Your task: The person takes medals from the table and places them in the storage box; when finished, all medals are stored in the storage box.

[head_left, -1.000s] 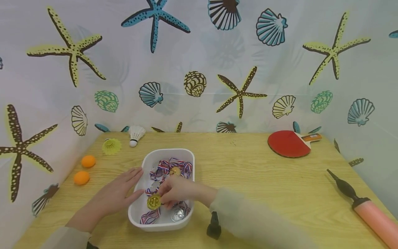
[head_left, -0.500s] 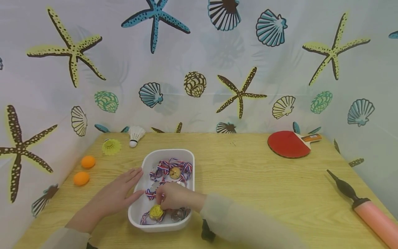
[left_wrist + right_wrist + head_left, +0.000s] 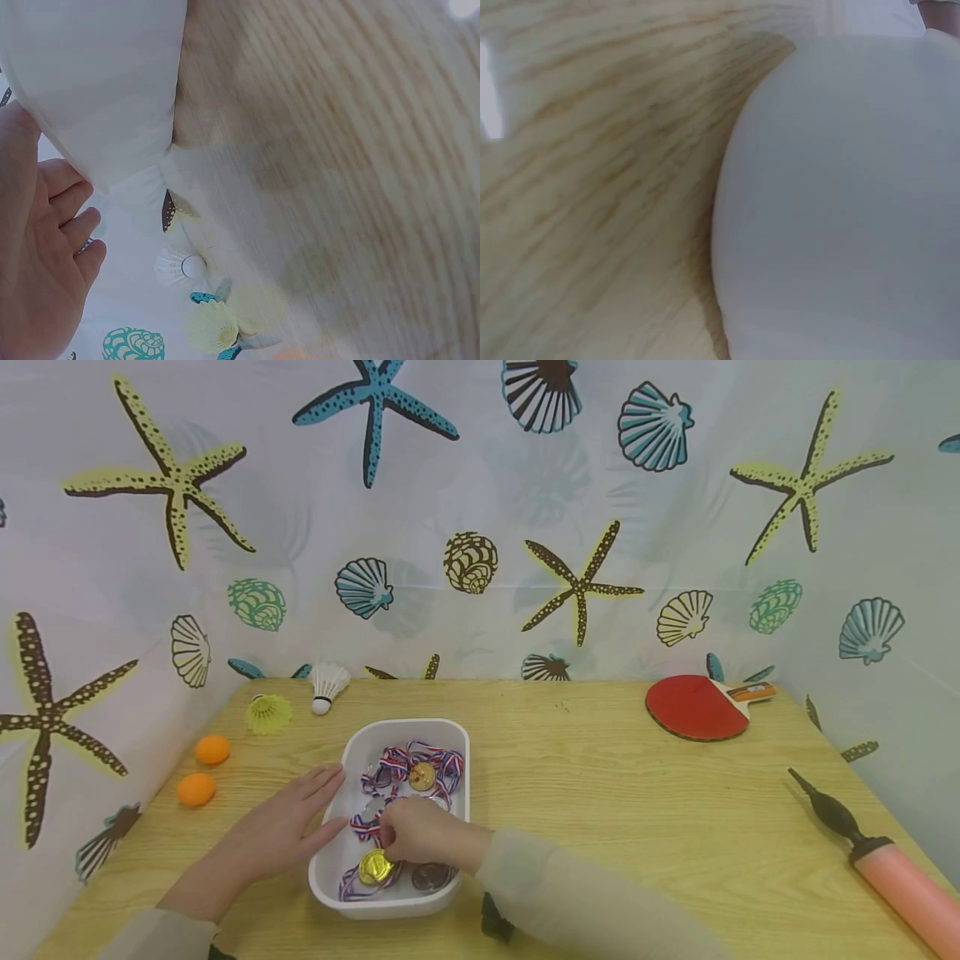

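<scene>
1. The step in hand looks like laying a medal down: the right hand (image 3: 420,833) curls inside the white tub (image 3: 457,731), near the worktop's (image 3: 600,793) front-left corner, fingers bunched at a ribbon by the gold medal (image 3: 372,866).
2. The left hand (image 3: 281,827) lies flat, fingers straight against the tub's left wall, steadying it.
3. Next likely calls for letting go cleanly, without snagging.
4. Smooth plastic tub; shiny discs; soft striped ribbons; grained wood.

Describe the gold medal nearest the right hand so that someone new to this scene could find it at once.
On the wooden table sits a white tray full of ribboned medals, with the left hand against its left wall. The gold medal lies near the tray's front end, just below the right hand. Its neighbour to the right is dark, and the other gold one lies farther back.
</scene>
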The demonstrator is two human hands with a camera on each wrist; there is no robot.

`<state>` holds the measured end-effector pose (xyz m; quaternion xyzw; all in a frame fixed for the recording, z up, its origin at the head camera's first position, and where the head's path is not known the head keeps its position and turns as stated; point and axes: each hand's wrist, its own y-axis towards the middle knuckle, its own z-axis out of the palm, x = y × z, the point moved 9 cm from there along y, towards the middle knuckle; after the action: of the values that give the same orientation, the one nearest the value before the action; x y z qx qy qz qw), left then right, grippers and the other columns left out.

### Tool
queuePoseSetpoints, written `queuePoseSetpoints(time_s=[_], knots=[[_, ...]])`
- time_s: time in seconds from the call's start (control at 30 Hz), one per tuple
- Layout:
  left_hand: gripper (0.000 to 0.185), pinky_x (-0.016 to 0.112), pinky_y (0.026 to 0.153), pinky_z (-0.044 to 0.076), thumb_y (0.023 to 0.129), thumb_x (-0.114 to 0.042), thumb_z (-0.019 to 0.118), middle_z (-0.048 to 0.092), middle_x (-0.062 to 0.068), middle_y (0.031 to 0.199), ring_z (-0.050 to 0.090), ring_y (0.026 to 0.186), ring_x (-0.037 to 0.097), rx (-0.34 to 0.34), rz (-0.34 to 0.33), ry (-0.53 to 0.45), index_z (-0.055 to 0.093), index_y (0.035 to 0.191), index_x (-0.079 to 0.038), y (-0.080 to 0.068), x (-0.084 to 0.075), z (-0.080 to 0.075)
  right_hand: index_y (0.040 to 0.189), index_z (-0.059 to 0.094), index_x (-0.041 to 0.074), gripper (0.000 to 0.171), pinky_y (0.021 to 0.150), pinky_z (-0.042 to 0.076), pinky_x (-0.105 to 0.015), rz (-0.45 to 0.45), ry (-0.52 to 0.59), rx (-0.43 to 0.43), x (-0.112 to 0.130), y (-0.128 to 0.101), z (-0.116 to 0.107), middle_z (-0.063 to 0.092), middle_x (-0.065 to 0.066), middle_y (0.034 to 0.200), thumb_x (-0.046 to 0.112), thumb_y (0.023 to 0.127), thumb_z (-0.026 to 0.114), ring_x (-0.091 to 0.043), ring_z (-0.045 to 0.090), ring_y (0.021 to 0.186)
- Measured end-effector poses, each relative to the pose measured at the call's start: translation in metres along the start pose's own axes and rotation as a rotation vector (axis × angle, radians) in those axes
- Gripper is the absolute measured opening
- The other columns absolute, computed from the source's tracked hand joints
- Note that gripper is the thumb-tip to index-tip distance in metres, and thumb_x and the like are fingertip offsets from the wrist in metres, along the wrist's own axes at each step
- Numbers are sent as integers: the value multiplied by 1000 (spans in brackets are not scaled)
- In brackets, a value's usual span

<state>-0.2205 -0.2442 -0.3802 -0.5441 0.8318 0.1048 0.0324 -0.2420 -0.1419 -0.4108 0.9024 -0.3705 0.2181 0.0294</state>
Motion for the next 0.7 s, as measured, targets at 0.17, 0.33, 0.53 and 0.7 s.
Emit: queuePoseSetpoints(time_s=[0.17,0.33,0.53,0.7], knots=[[63,52,103,27,93,-41,50,37,18,141,31,128,39,1,2,1,41,136,3,1,-1,0,65,64,14,16,53,39,-13,-12,-21,-12,-1,-2,-5,54,10,59,16,78,73,-4,49,57],[62,51,103,27,93,-40,51,37,19,140,32,128,39,-7,12,-2,41,136,4,1,-3,-1,72,69,14,10,59,42,-13,-51,-21,-65,-3,-8,-28,58,10,66,20,79,72,-3,51,63],[65,53,102,27,93,-44,49,35,20,141,30,128,40,5,-3,-27,39,137,3,1,-1,-2,80,70,11,8,62,45,-15,-69,106,-163,-18,-33,-79,62,8,73,18,84,67,-4,54,68],[70,58,102,23,93,-49,44,27,22,145,24,130,43,27,-63,-82,31,142,0,2,14,-10,91,68,10,13,68,48,-23,-4,203,-291,-59,-68,-124,65,4,81,21,89,62,-9,57,73]])
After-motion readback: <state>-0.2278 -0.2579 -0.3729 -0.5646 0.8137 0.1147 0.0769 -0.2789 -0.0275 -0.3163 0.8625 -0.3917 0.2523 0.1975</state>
